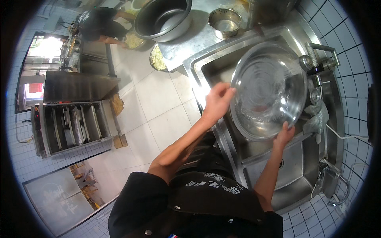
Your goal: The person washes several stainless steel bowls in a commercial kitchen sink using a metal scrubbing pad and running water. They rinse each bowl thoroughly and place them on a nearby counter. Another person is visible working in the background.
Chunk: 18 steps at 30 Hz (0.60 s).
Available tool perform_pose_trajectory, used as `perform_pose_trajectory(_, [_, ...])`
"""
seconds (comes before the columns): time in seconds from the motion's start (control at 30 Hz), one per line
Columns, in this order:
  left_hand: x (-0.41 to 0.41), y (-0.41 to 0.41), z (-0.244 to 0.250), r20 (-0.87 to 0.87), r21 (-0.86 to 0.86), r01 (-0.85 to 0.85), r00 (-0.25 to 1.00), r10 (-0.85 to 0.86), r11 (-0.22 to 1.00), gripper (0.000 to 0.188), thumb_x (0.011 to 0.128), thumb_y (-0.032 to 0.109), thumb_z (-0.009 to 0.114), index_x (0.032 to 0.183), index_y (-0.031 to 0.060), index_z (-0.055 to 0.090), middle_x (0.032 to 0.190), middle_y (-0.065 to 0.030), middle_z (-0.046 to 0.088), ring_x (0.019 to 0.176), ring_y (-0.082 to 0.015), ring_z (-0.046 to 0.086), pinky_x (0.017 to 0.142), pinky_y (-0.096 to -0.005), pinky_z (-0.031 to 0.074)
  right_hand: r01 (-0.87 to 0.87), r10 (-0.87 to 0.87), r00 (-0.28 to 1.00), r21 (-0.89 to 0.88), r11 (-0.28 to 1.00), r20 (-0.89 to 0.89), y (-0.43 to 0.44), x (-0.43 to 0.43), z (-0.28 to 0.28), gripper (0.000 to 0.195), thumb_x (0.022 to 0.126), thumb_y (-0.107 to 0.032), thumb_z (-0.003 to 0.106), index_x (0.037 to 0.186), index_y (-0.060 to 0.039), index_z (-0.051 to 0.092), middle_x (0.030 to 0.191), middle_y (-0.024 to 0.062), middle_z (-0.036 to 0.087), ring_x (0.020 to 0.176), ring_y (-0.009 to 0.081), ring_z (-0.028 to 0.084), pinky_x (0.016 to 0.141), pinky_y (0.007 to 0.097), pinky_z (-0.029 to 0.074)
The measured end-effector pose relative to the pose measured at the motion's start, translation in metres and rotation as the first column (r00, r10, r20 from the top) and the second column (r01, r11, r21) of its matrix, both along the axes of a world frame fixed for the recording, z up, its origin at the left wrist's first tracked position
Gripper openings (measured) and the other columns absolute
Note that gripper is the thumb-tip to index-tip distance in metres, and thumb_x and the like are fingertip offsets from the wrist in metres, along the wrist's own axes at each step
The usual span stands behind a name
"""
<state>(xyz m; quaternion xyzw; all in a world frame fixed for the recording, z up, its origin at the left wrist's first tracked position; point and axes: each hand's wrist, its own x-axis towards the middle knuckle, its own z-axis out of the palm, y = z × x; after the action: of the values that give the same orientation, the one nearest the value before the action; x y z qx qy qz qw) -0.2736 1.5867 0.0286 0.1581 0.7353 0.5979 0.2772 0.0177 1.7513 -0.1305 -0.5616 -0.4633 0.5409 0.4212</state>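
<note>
A large round metal basin point(259, 98) is held over the far bowl of a stainless steel double sink point(220, 70). Its wet inside shows shiny, circular streaks; how much water it holds is hard to tell. My left hand point(218, 99) has its thumb and fingers at the basin's left rim. On the near right side, my right hand point(285, 136) grips the rim with the thumb up. The near sink bowl point(293, 166) lies beside my right forearm.
Beyond the sink, a steel counter point(196, 32) carries a large dark-lined pot point(163, 20) and a small metal pot point(224, 23). A faucet point(318, 62) and a grey cloth point(317, 117) are at right. Another person point(98, 25) handles a bowl of chopped food point(133, 40).
</note>
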Motion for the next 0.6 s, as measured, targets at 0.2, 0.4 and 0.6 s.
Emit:
perform_pose_trajectory(0.2, [0.03, 0.01, 0.069, 0.175, 0.269, 0.036, 0.981, -0.086, 0.963, 0.028, 0.096, 0.007, 0.065, 0.122, -0.0033, 0.061, 0.085, 0.002, 0.061, 0.071, -0.0036, 0.054, 0.062, -0.0199, 0.046, -0.147, 0.133, 0.989, -0.261, 0.954, -0.069, -0.017, -0.027, -0.028, 0.048, 0.095, -0.001, 0.061, 0.141, 0.0005, 0.05, 0.121, 0.0078, 0.064, 0.103, 0.0162, 0.059, 0.09, 0.0294, 0.047])
perform_pose_trajectory(0.4, [0.053, 0.06, 0.144, -0.282, 0.024, 0.637, 0.744, -0.606, 0.77, 0.065, 0.08, 0.014, 0.077, 0.132, -0.0129, 0.049, 0.091, -0.0171, 0.067, 0.077, -0.0257, 0.069, 0.068, -0.0352, 0.056, -0.55, 0.2, 0.793, -0.535, 0.641, -0.576, -0.069, -0.007, -0.038, 0.05, 0.092, 0.005, 0.055, 0.141, -0.0011, 0.052, 0.123, 0.011, 0.064, 0.104, 0.0196, 0.064, 0.089, 0.0293, 0.05])
perform_pose_trajectory(0.6, [0.098, 0.073, 0.153, -0.507, -0.268, 0.715, 0.465, -0.726, 0.645, 0.071, 0.081, 0.032, 0.074, 0.125, -0.0159, 0.046, 0.098, -0.0242, 0.066, 0.09, -0.0375, 0.068, 0.079, -0.0421, 0.055, -0.595, 0.191, 0.755, -0.535, 0.6, -0.627, -0.083, -0.011, -0.02, 0.05, 0.092, 0.005, 0.055, 0.142, -0.001, 0.051, 0.123, 0.0113, 0.064, 0.104, 0.0197, 0.064, 0.089, 0.0294, 0.05])
